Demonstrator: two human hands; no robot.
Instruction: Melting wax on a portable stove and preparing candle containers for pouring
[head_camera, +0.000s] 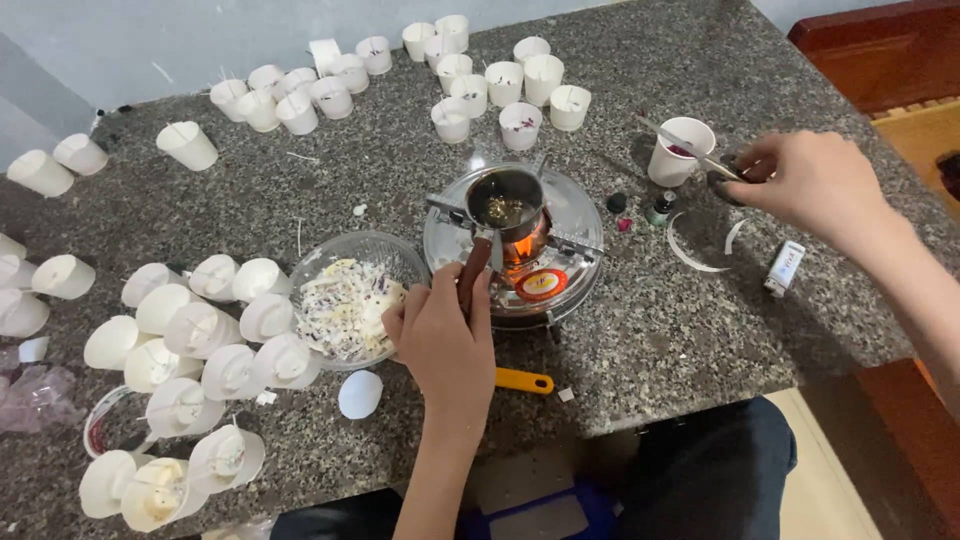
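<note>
My left hand (445, 335) grips the brown wooden handle of a small metal melting pot (505, 198) that sits on a round camping burner (520, 255) with an orange flame under it. My right hand (805, 180) reaches to the right side and holds a thin stick (690, 146) that lies across a white paper cup (680, 150) with dark red stuff inside. A glass bowl (352, 300) of white wax scraps with coloured flecks stands just left of my left hand.
Many small white cups with wicks lie tipped at the left (200, 350) and stand upright at the back (500, 85). A small bottle (658, 208), a white lighter (784, 267), a yellow handle (523, 380) and a white oval piece (359, 394) lie on the granite table (700, 330).
</note>
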